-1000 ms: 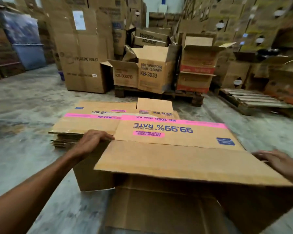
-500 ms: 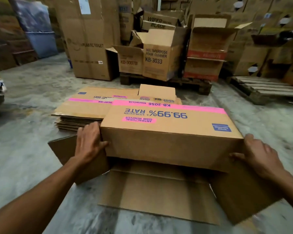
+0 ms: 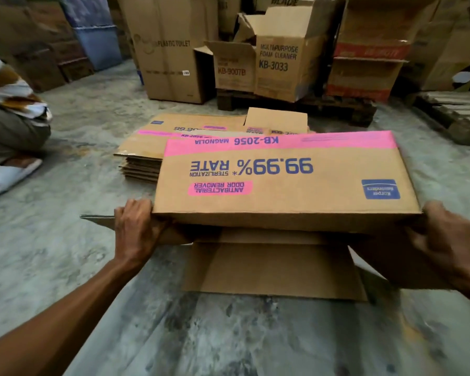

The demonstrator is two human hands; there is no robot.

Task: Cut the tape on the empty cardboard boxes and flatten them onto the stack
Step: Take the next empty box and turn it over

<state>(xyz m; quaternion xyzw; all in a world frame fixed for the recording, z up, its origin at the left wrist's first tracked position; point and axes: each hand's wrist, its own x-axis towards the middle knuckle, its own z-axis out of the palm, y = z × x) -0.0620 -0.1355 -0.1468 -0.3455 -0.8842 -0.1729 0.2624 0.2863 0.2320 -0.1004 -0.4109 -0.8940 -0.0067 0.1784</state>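
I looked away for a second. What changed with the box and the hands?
The box went from half-open to pressed nearly flat, both hands shifting to grip its near corners. The flat stack behind stayed put.

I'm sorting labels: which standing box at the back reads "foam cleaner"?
The open-topped KB-3033 box on the pallet, right of the smaller KB-9007B box.

Both hands grip collapsing cardboard box (image 3: 282,183) above concrete floor (image 3: 52,267): left hand (image 3: 136,229) at near-left corner, right hand (image 3: 451,240) at near-right corner. Flaps splayed underneath. Stack of flattened boxes (image 3: 147,147) just beyond, far left.
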